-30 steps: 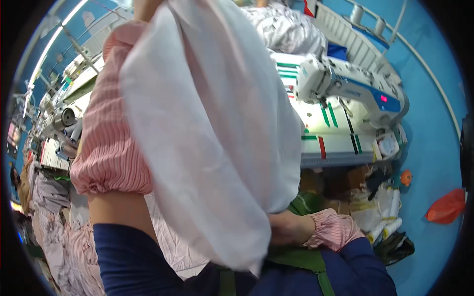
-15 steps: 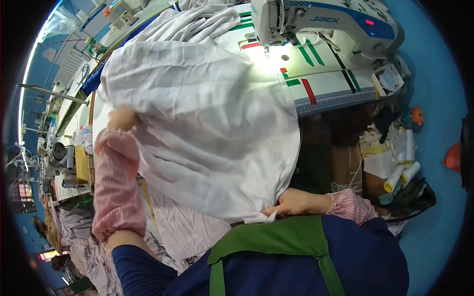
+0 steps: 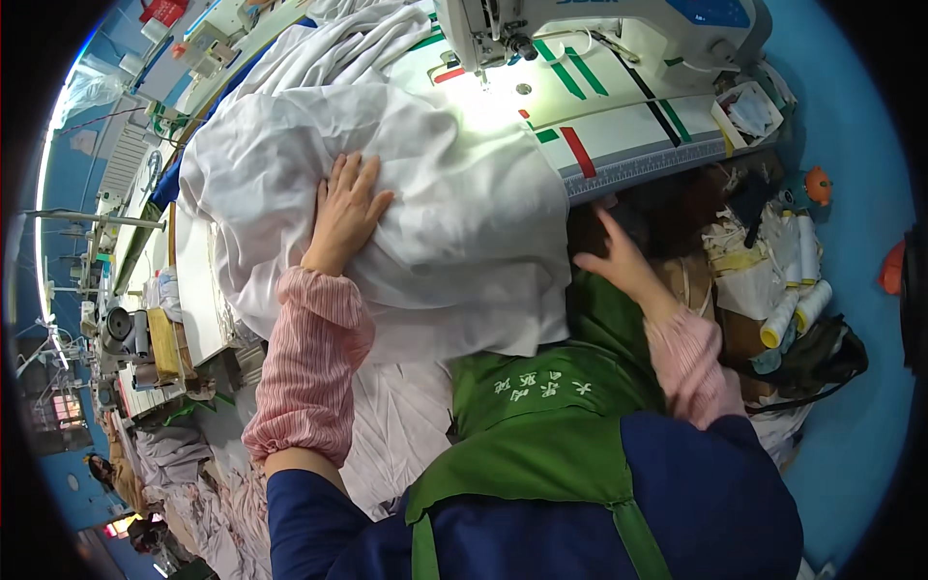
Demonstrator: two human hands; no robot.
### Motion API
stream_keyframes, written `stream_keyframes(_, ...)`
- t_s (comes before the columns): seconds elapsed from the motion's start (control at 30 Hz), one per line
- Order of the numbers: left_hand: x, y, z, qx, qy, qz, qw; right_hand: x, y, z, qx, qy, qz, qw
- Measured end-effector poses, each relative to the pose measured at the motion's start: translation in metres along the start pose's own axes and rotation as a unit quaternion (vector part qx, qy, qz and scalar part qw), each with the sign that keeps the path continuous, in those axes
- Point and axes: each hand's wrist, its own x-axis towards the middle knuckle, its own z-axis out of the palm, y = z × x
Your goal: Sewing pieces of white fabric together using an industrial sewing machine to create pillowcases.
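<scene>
Left hand pressing down on a heap of white fabric

The left hand (image 3: 346, 215) is lying flat, fingers spread wide, on the white fabric (image 3: 454, 222) bunched on the sewing table (image 3: 619, 145). The right hand (image 3: 611, 259) is hovering open and holding nothing, just below the table edge beside the cloth's hanging hem.

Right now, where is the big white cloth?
In the head view the white cloth lies bunched on the sewing table, left of centre, under the left hand and just below the sewing machine.
</scene>
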Motion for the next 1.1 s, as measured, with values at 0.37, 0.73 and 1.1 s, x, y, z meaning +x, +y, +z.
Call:
stream_keyframes(0.37,-0.005,0.061,-0.037,-0.063,0.064,0.024,0.996,-0.116,-0.058,0.024,0.279,-0.338,0.113,0.892)
stream_keyframes(0.73,-0.116,0.267,-0.055,-0.19,-0.153,0.476,0.845,-0.13,-0.111,-0.052,0.125,-0.353,-0.168,0.912)
stream_keyframes(1.1,-0.056,0.214,-0.035,-0.315,0.018,0.279,0.907,-0.085,-0.08,-0.025,-0.057,-0.027,-0.383,0.922)
